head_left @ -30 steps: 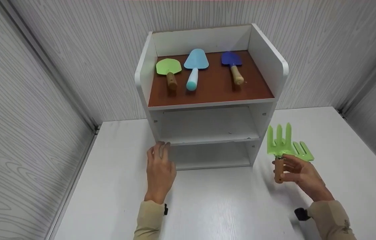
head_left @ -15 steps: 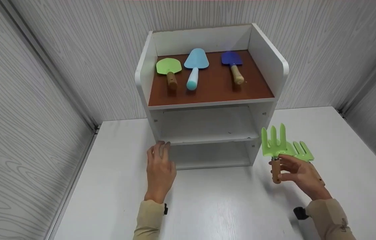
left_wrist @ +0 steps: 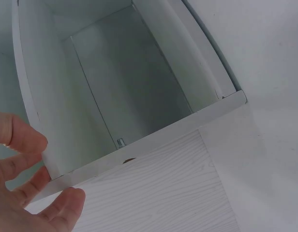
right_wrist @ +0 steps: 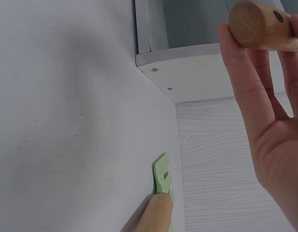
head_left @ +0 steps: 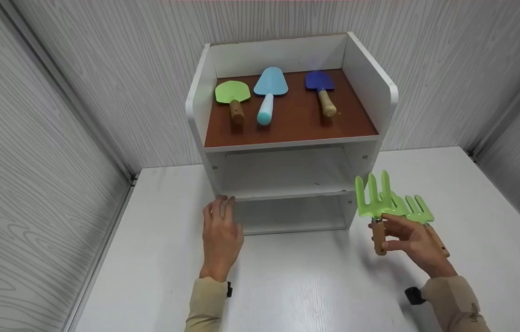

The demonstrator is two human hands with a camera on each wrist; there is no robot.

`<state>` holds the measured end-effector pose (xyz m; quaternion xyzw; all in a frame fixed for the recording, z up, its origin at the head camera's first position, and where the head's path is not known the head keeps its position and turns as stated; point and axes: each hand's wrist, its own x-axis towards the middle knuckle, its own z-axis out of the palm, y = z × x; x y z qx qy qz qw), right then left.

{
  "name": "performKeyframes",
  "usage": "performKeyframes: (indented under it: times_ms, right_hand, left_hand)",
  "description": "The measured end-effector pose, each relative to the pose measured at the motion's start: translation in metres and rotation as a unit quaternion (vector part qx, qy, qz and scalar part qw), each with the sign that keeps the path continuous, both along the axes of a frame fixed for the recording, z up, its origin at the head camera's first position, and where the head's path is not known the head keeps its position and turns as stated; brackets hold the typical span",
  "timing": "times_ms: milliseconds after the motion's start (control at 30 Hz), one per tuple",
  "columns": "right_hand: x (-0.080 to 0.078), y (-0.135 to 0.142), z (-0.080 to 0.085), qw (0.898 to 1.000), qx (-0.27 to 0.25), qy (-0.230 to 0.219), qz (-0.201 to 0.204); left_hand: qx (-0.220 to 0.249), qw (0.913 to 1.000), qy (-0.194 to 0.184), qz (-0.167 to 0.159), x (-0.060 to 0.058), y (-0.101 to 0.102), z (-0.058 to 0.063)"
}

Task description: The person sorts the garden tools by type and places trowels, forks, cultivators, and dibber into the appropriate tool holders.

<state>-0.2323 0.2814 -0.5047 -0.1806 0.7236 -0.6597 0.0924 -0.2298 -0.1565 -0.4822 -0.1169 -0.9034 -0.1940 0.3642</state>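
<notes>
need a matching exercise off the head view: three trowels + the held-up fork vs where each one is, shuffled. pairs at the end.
Things
1. light-blue trowel with a light-blue handle
2. dark-blue trowel with a pale wooden handle
3. held-up green three-pronged fork with a brown wooden handle
4. green trowel with a brown wooden handle

Places
A. left of the three on the brown top of the white shelf unit
B. in the right grip
C. middle of the three on top
D. right of the three on top

Pairs: 1-C, 2-D, 3-B, 4-A
</notes>
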Motion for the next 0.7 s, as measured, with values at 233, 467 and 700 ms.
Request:
performKeyframes:
  times_ms: [233,467,700]
  right_hand:
    - [-0.001,-0.002,0.0,1.0,-0.012,-0.002,0.025]
    - [-0.001,-0.007,0.003,0.999,-0.014,0.014,0.041]
    - [-0.002,-0.014,0.007,0.999,-0.01,0.013,0.047]
  left_hand:
    - [0.002,1.0,0.003,-0.005,0.001,-0.002,-0.001]
    - [0.007,0.9999,-0.001,-0.007,0.002,-0.002,0.0]
    - [0.003,1.0,0.001,-0.007,0.0,-0.001,0.0]
